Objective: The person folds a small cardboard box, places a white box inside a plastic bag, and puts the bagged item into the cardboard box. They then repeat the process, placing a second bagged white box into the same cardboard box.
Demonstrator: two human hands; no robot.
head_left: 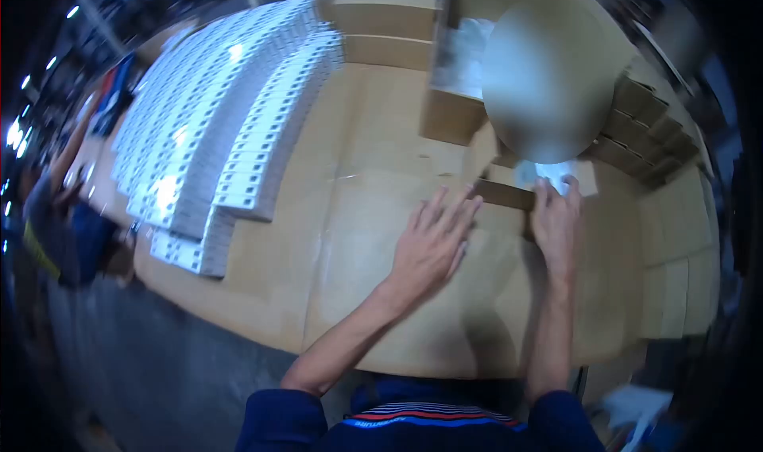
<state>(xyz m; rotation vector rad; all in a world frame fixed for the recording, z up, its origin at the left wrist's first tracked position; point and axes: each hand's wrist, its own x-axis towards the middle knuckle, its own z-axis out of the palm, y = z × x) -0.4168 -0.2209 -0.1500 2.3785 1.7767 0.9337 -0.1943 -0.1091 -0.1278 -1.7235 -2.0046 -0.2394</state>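
My left hand (433,237) is spread over the cardboard-covered table (358,158), its fingertips near the lower left corner of a small open cardboard box (506,191). Nothing is held in it. At that box's right side, my right hand (556,214) has its thumb and fingers on a white and light-blue item (548,174) at the box opening. The item's exact shape is unclear. A large blurred pale round object (548,86) hides the area just above the box.
Long stacked rows of small white boxes (230,118) fill the table's left part. A larger carton with clear plastic (469,55) stands behind the small box. Folded brown cartons (644,134) line the right. At far left, a person (63,214) stands beside the table.
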